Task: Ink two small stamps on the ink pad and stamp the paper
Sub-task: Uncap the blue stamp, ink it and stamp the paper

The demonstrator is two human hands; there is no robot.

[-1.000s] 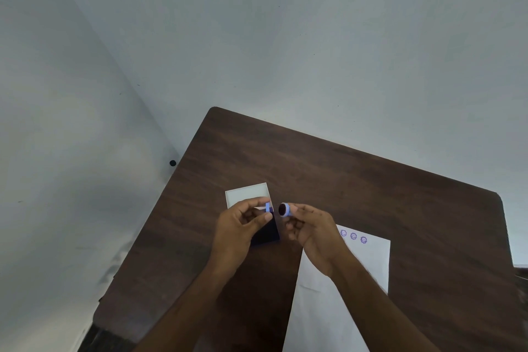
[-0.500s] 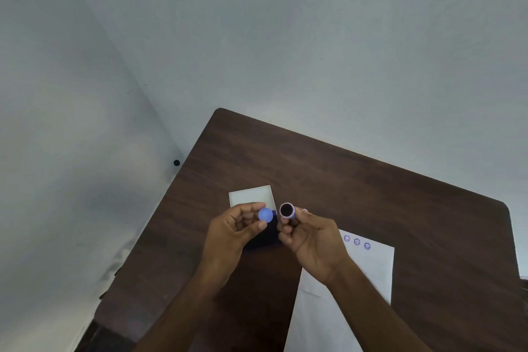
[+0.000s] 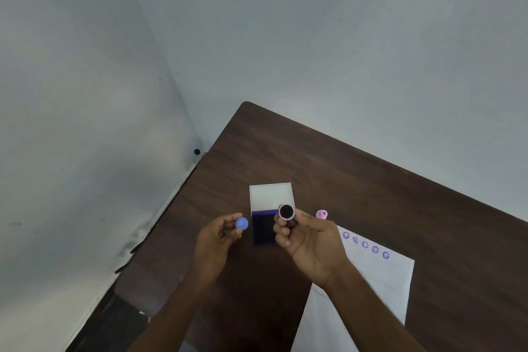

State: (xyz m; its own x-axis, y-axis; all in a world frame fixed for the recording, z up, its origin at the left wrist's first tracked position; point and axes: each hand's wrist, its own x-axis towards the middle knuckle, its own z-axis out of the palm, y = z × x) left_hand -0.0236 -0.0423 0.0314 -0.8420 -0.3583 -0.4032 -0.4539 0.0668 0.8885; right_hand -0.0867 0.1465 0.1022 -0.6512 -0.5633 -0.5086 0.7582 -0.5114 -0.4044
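I held 1 small stamp point(image 3: 286, 212) in my right hand point(image 3: 311, 246), fingers closed round its barrel and its dark, inked face turned up toward me, above the near right corner of the ink pad point(image 3: 264, 230). My left hand point(image 3: 218, 240) pinched a round blue cap point(image 3: 242, 223) between thumb and fingertips, just left of the pad. The pad lay open on the brown table point(image 3: 371, 180), its pale lid point(image 3: 271, 195) folded back on the far side. A 2nd, pink stamp point(image 3: 322, 214) stood on the table just beyond my right hand, apart from the paper point(image 3: 380, 280), which lay to the right and already carried 5 purple marks point(image 3: 365, 245) along its far edge.

The risks, as I judged them: the wet face sat close to my own fingertips and could have smeared ink on them; a tilted press could have left a partial ring; landing too near the existing row could have overlapped a mark. The cap, held lightly, could have slipped and rolled off the table's left side. The loose sheet could have shifted under the stamp, with no hand pinning it.

My right hand hid most of the stamp's barrel and the near right part of the pad. The designs of the marks were too small to read. The pink stamp's base was partly behind my knuckles, and the paper's near end ran out of view under my forearm.
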